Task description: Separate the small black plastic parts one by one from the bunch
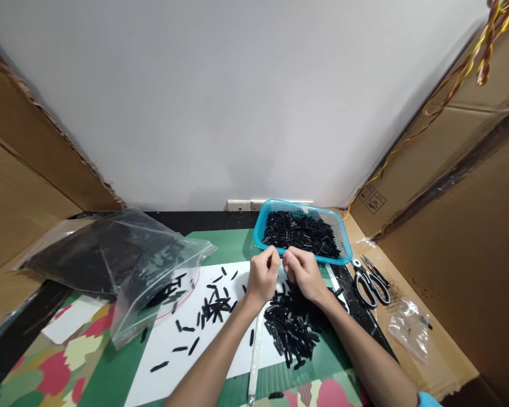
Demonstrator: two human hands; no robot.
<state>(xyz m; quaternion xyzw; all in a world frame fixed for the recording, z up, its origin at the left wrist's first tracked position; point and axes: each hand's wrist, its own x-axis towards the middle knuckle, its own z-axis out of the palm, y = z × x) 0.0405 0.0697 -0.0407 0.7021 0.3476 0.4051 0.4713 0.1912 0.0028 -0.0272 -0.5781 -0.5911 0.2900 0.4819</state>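
Observation:
My left hand [263,275] and my right hand [304,272] are raised close together in front of the blue basket, thumbs and fingers pinched. Whatever lies between the fingertips is too small or hidden to make out. Beneath my right hand spreads a pile of small black strips [290,328]. More black strips [214,308] are scattered over a white sheet [165,339] to the left of my hands. A white strip-like bar [257,359] lies lengthwise between the scattered pieces and the pile. The blue plastic basket [346,240] behind my hands holds many similar black pieces.
A clear zip bag [123,254] with black contents lies open at the left. Scissors [371,285], a dark pointed tool [376,271] and a small plastic bag [409,330] rest on cardboard at the right. Cardboard walls [458,226] flank the table, and twisted wires [487,45] hang at upper right.

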